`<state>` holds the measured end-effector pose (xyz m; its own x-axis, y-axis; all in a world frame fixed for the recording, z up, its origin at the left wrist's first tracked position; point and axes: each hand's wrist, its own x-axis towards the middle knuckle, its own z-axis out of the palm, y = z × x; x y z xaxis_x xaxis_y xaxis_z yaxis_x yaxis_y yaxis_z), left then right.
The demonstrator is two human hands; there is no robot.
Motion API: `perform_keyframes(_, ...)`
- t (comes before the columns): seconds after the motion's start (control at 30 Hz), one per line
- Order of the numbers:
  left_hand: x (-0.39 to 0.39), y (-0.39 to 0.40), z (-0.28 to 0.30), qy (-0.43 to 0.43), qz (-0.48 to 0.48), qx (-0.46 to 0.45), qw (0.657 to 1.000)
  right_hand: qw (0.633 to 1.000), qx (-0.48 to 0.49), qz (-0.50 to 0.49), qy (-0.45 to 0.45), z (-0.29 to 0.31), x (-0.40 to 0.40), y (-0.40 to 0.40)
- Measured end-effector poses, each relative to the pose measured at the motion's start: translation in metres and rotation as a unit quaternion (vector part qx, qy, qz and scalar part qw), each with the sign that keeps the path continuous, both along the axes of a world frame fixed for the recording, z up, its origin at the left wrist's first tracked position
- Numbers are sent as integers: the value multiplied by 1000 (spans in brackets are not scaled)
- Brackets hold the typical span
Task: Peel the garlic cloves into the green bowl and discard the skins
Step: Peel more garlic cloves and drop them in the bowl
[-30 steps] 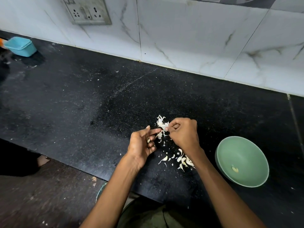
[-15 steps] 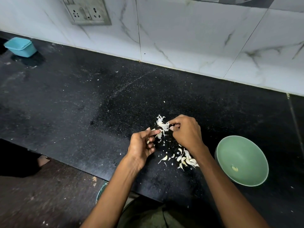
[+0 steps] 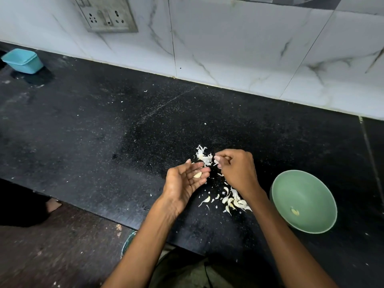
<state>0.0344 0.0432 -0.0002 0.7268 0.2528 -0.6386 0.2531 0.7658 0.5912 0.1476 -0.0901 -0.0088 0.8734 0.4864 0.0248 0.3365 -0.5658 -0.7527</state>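
The person stands at a black desk (image 3: 104, 142) with both hands over a scatter of garlic skins. The left hand (image 3: 185, 181) lies palm up, fingers loosely straight, and a garlic clove (image 3: 197, 174) rests on them near the tips; it looks at least partly bare. The right hand (image 3: 236, 169) is just beside it at three o'clock, its fingers (image 3: 218, 161) curled in a pinch on what seems to be a scrap of skin, though it is too small to be sure. A heap of skins (image 3: 203, 155) lies on the desk at twelve o'clock from the left hand, and a second heap, peelings with perhaps a few cloves mixed in (image 3: 234, 201), lies at six o'clock from the right hand.

The green bowl (image 3: 324, 196) sits at four o'clock from the hands, near the desk's front edge, with one peeled clove (image 3: 295, 211) in it.

To do this step well, I would say the right hand should drop its scrap onto the far heap, not fling it, since the skins are light and scatter easily. Then turn the clove over on the left fingers and check for any papery film left at the root end before carrying it across. The bowl is close enough that a low, short drop should keep the clove from bouncing out. Keeping skins in one heap would make the sweep-up simpler later.
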Motion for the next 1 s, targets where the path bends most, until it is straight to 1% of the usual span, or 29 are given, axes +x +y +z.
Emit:
perform_keyframes(0.1, 1, -1, 2, -1, -1, -8, 1000, 997, 36, 64, 16, 1, -9, -3)
perform_keyframes(0.2, 4, -4, 5, -5, 7, -22, 1000, 994, 78, 78, -22, 5, -19, -4)
perform_keyframes(0.23, 4, -5, 5, -9, 9, -26, 1000, 993, 70, 86, -35, 5, -22, -4)
perform_keyframes(0.33, 5, -8, 8, -21, 3, -40, 999, 991, -14, 119, -60, 7, -30, -8)
perform_keyframes(0.37, 5, -9, 8, -20, 2, -45, 999, 990, -27, 120, -63, 5, -31, -10)
perform_keyframes(0.5, 5, -12, 6, -26, -6, -63, 998, 994, -9, 97, -56, 2, -31, -20)
perform_keyframes(0.57, 5, -15, 5, -30, -20, -61, 997, 997, 29, 66, -38, 3, -29, -28)
perform_keyframes(0.67, 4, -19, 4, -27, -55, -26, 998, 996, 87, -21, -2, 5, -24, -49)
perform_keyframes(0.8, 3, -23, 0, -18, -84, 5, 996, 978, 129, -152, 60, 7, -17, -86)
perform_keyframes(0.9, 4, -27, -1, -15, -100, 19, 995, 966, 128, -215, 62, 9, -16, -112)
perform_keyframes(1.0, 6, -32, 0, -11, -113, 30, 993, 960, 119, -248, 55, 9, -16, -130)
